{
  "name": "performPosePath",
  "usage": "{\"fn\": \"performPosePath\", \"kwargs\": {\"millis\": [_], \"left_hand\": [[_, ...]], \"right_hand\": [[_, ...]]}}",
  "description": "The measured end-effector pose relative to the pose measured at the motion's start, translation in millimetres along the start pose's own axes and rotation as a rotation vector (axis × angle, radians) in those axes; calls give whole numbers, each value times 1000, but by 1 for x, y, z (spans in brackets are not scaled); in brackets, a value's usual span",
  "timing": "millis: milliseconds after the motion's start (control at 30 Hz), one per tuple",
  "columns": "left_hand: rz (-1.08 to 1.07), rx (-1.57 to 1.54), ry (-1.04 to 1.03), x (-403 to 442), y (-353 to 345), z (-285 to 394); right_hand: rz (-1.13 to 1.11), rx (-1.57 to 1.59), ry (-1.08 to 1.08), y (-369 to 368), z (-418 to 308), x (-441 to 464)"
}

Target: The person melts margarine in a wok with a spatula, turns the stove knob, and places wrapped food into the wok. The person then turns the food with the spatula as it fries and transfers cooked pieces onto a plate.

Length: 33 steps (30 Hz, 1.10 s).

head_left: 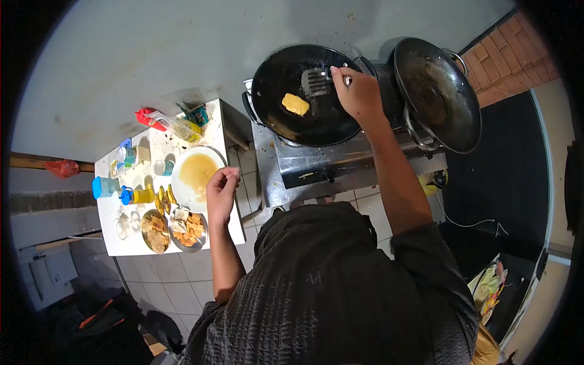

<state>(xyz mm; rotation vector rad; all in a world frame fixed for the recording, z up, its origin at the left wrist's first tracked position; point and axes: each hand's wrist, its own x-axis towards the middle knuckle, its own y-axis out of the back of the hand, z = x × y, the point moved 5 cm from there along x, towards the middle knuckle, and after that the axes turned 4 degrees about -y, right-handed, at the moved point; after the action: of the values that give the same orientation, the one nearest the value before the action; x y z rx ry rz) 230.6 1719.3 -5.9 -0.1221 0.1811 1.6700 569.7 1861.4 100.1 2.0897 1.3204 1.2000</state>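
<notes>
My right hand is wrapped round the handle of a slotted spatula, whose head is over the inside of a black wok. Left of the spatula, a yellow battered piece lies in the wok, apart from it. My left hand is raised at the right edge of a white plate of pale batter. Its fingers are curled together, and whether anything is between them is hidden. Below the plate, a metal dish holds orange-brown pieces.
A second wok stands to the right on the metal stove. On the white table are bananas, a bowl of fried pieces, a blue-lidded jug, an oil bottle and a red packet.
</notes>
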Motion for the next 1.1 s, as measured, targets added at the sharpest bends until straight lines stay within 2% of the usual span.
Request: {"fn": "performPosePath", "kwargs": {"millis": [133, 167, 300, 367, 467, 567, 633, 667, 800, 967, 1100], "left_hand": [[-129, 102, 62, 2, -44, -30], [-167, 68, 19, 3, -59, -45], [-384, 333, 208, -11, -132, -68], [-461, 418, 155, -16, -166, -75], [-440, 498, 240, -21, -200, -108], [-375, 539, 182, -23, -224, -113], [-261, 627, 200, -24, -226, -110], [-235, 614, 171, -23, -224, -130], [-193, 587, 231, -27, -222, -130], [-75, 215, 352, -31, -221, -161], [-85, 149, 458, -38, -221, -155]], "right_hand": [[25, 15, 79, 30, -6, -15], [39, 39, 108, 38, -7, -19], [51, 61, 177, 62, 0, -34], [4, 65, 159, 75, 5, -38], [-41, 59, 162, 93, 17, -42], [-21, 65, 222, 106, 30, -42], [6, 84, 264, 115, 35, -40], [-5, 90, 244, 119, 39, -39], [-39, 98, 188, 130, 47, -35], [-40, 165, 179, 133, 54, -28], [-27, 225, 183, 131, 56, -24]]}}
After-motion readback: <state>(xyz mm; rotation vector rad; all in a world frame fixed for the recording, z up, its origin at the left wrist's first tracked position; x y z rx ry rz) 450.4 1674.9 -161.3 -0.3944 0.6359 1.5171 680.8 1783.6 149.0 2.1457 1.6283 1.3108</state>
